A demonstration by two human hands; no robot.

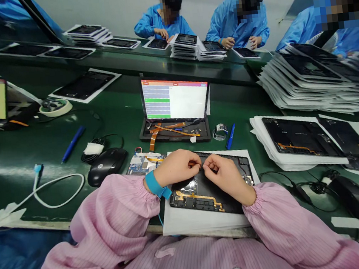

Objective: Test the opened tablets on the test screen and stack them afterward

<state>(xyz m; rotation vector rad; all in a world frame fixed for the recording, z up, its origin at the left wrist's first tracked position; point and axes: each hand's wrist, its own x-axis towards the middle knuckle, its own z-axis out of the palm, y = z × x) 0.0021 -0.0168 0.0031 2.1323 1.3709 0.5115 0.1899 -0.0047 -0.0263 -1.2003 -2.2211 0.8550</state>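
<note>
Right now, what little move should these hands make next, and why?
Perhaps slide the right hand back a tiny bit: it nearly meets the left hand over the black panel, and together they cover part of it, so I can't tell whether either holds anything.

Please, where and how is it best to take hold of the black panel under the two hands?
I would grip the black panel by its outer rim, one hand from the left, one from the right. It lies flat on white paper, and its upward face carries an exposed orange cable, better left unpressed.
</note>
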